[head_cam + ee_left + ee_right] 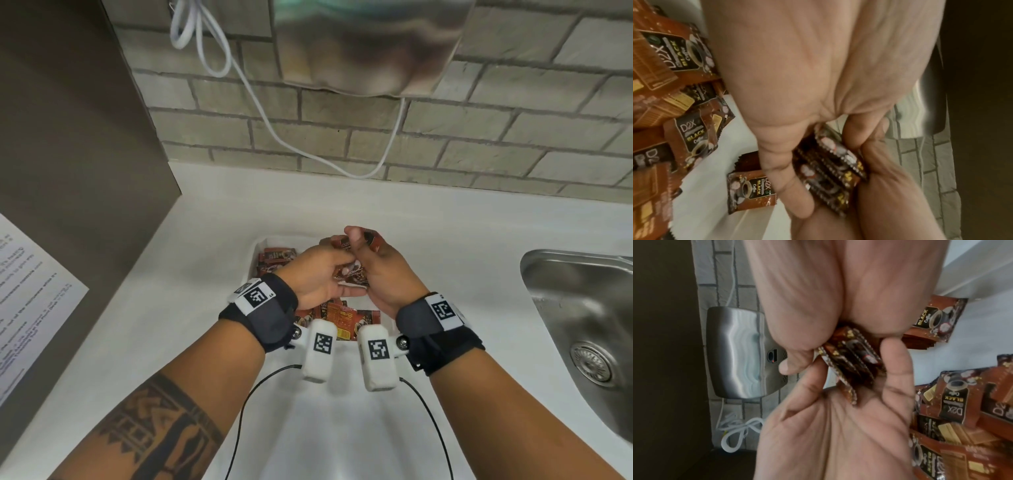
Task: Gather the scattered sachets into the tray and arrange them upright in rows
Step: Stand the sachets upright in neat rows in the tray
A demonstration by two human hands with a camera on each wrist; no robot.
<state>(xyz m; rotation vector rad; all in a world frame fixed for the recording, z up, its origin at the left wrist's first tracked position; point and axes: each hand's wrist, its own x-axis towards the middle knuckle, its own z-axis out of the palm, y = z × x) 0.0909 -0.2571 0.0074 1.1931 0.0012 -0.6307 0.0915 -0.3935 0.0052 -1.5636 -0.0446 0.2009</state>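
Note:
A white tray [261, 244] on the white counter holds several brown coffee sachets [278, 257], lying loose and overlapping; more sachets [337, 317] lie at its near end. Both hands hover over the tray. My left hand [325, 269] and right hand [375, 263] together grip one small stack of sachets [352, 275] held on edge between them. In the left wrist view the stack [830, 170] sits between thumb and fingers of the left hand [807, 139]. In the right wrist view the right hand [834, 344] pinches the same stack [856, 357] from above.
A steel sink [582, 308] is sunk into the counter at the right. A steel hand dryer [370, 44] hangs on the brick wall, with a white cable [267, 113] looping below it. A printed notice [30, 291] is fixed to the brown panel at the left.

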